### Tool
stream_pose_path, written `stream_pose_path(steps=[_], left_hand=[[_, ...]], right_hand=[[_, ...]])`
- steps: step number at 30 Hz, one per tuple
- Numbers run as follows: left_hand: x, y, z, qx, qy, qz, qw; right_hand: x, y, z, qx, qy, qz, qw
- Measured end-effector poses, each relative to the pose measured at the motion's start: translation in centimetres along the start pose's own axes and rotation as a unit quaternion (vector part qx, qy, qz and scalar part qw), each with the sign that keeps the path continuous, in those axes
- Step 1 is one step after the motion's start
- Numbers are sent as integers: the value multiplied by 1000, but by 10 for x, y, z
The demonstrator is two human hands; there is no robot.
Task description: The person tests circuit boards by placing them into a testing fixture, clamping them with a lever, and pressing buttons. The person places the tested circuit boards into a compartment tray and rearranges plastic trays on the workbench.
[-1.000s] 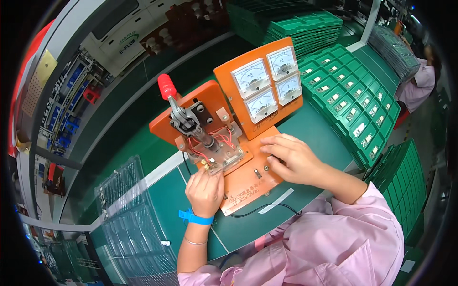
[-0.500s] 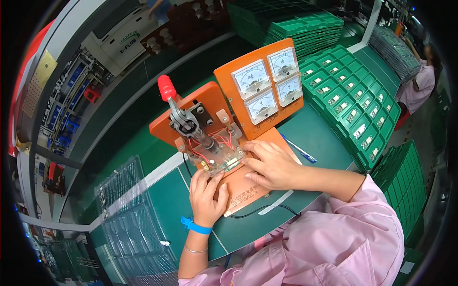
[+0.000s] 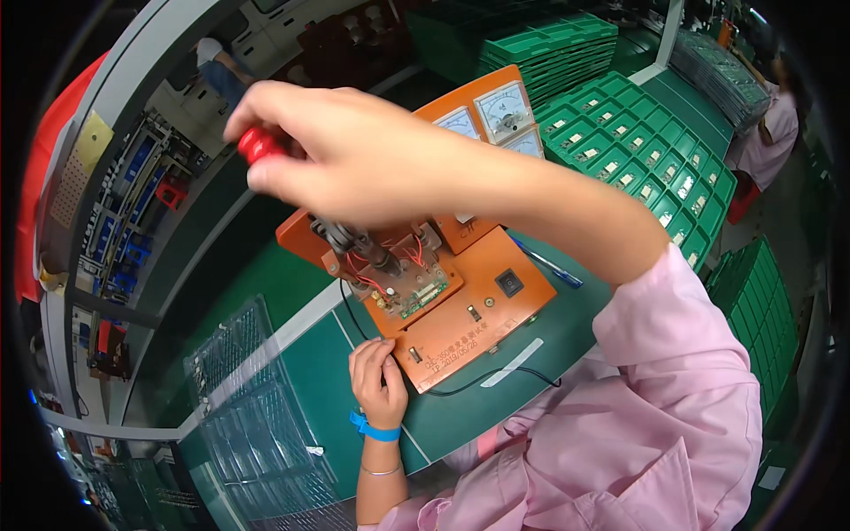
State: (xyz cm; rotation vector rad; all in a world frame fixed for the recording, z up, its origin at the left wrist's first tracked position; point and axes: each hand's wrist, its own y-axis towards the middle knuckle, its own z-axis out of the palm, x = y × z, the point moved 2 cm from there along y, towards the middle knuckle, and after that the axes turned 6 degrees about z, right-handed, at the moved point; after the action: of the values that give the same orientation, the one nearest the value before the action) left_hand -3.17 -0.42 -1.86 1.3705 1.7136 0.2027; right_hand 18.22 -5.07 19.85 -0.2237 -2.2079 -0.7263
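My right hand [image 3: 345, 155] is raised at the upper left, slightly blurred, its thumb and fingers curled around the red handle [image 3: 258, 143] of a toggle clamp [image 3: 350, 241]. That clamp stands on an orange test fixture [image 3: 496, 301]. Below its plunger, a clear plate with red wires [image 3: 414, 257] sits above a small green circuit board [image 3: 423, 303]. At the fixture's front left corner rests my left hand [image 3: 379, 389], fingers loosely bent, thumb apart, holding nothing. My right forearm partly covers the orange panel of dial meters [image 3: 502, 111].
Right of the fixture, a green compartment tray [image 3: 655, 150] holds several small boards. More green trays [image 3: 553, 49] are stacked behind. A blue pen [image 3: 553, 265] and a black cable [image 3: 460, 389] lie beside the fixture; clear plastic trays [image 3: 257, 407] are at left. Another person [image 3: 768, 133] sits far right.
My right hand has left the circuit board and risen up and left to the clamp's red handle. My left hand has drawn back from the board to the fixture's front corner.
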Motion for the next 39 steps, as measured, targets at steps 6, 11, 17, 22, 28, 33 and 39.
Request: stream_pose_path(steps=[6,11,17,22,28,33,39], left_hand=[[-3,-1,4,5,-19,5,1000],[-5,1,10,8,-19,0,1000],[-4,-1,9,16,-10,-7,1000],[-4,-2,10,7,-3,4,1000],[-3,-1,9,10,-2,-14,1000],[2,1,9,5,-1,9,1000],[-4,3,12,0,-1,8,1000]], right_hand=[[-52,-149,15,74,43,-184,979],[-112,-199,27,32,-76,-70,994],[-140,-192,42,-23,-163,8,986],[-138,-197,46,-88,-182,-35,979],[-132,-199,46,-28,-220,-75,972],[-130,-191,44,-23,-180,-85,980],[-97,-145,56,-98,-152,-151,972]])
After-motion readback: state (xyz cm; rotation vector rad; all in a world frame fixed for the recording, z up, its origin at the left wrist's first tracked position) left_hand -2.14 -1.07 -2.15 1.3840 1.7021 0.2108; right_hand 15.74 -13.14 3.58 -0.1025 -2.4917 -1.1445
